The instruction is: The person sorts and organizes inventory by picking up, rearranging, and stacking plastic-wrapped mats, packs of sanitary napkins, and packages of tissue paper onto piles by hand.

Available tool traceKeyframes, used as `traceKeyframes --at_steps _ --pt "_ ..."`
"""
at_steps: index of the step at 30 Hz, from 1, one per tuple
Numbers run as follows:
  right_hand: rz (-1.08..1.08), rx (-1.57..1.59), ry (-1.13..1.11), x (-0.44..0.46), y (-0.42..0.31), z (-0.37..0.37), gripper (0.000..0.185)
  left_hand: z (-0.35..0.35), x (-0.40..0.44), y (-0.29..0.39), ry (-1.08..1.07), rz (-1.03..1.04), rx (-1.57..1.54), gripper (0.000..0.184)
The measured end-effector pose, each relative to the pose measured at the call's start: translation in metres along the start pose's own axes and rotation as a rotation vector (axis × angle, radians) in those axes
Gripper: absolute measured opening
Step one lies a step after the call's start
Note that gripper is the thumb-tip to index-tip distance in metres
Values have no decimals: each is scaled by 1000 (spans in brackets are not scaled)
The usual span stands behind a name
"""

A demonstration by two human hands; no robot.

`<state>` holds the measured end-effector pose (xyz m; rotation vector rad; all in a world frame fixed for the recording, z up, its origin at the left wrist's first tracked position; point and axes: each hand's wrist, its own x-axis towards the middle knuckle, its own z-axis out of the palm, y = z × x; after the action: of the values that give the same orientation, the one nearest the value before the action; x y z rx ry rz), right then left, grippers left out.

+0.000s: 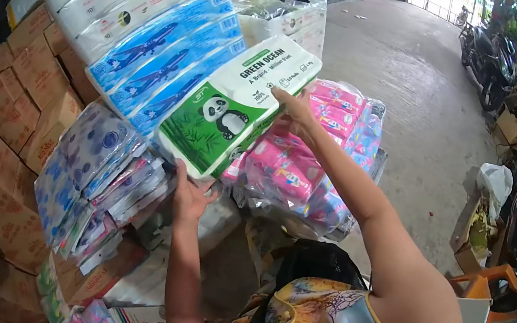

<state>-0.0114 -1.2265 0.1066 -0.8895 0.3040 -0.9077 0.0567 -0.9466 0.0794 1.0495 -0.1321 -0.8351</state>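
Green-and-white plastic wraps the panda pack (232, 106), which lies face up near the centre of the frame, aslant, its long upper-left side against the blue packs (165, 69). Those match its slant, and the white packs (118, 4) carry the row on to the upper left, so the pack is probably laid this way to sit flush with its neighbours. Both hands are at the pack, which lies between and just beyond them. The right hand (295, 111) is closed over its long right edge, one digit on the printed top; the left hand (190, 197) is loosely spread at its lower end, thumb up by the corner and fingers apart. Holding a side and an end seems meant to keep the soft, bulky bundle square; how much weight each hand bears, I cannot tell. Pink packs (288, 163) sit beneath the right forearm, beside the pack; patterned packs (96, 142) lean to the left of the left hand, with brown cartons (3, 148) stacked along the left of the frame.
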Motion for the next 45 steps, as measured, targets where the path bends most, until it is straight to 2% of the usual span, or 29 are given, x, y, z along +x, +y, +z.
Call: traceKeyframes --at_steps 2,4,7,9,11,13,16,17,19,20,21,23,24,26,27,28,30,31,35,36,37,39,41,45 --pt "-10 36 21 2 4 -8 66 4 8 -2 25 -30 18 74" --pt "137 255 -153 1 3 -10 47 10 10 -1 57 -43 25 71" --pt "274 352 -177 -9 0 -11 40 18 5 2 142 -49 104 67" --pt "342 337 -139 -15 -5 -9 35 13 7 -1 97 -16 114 63" --pt "374 316 -132 -23 -11 -10 35 7 6 -6 49 13 122 58" --pt "410 287 -160 -27 -11 -14 35 5 -7 -9 -116 137 149 50" --pt "454 265 -233 -53 -22 -14 35 -4 -32 -19 -100 324 45 52" --pt "443 163 -222 -66 -29 -12 36 -6 -46 -22 -130 423 -4 51" --pt "410 54 -277 -80 -37 -11 43 -29 -69 -25 66 355 26 40" --pt "415 53 -271 -86 -41 -11 43 -35 -83 -24 150 404 222 33" --pt "461 176 -389 -96 -55 -4 46 -50 -92 -29 174 534 542 32" --pt "561 344 -547 -102 -59 2 55 -136 -106 -47 214 719 1190 40" --pt "559 334 -596 -106 -58 7 56 -129 -120 -51 250 709 1179 40" --pt "594 314 -669 -113 -43 17 56 -111 -166 -55 1 674 2 51" --pt "635 280 -708 -117 -35 22 56 -132 -174 -67 72 684 -28 74" --pt "683 245 -764 -122 -29 31 56 -153 -190 -78 179 738 -41 74" --pt "717 123 -790 -139 -17 55 56 -182 -237 -97 219 751 7 57" --pt "763 116 -858 -144 0 66 57 -187 -264 -100 342 812 -11 57" --pt "978 -12 -1043 -207 45 141 58 -175 -338 -93 574 756 -154 55" --pt "1043 -13 -1089 -212 48 143 58 -158 -350 -99 596 737 -177 55" --pt "1097 -23 -1132 -218 52 152 57 -169 -360 -123 658 745 -170 61" --pt "1216 -83 -1158 -259 77 181 51 -177 -394 -136 778 775 -327 57" --pt "1344 -148 -1160 -279 110 193 49 -174 -417 -146 824 869 -403 60" --pt "1433 -207 -1212 -346 140 233 47 -179 -450 -187 970 951 -559 64"
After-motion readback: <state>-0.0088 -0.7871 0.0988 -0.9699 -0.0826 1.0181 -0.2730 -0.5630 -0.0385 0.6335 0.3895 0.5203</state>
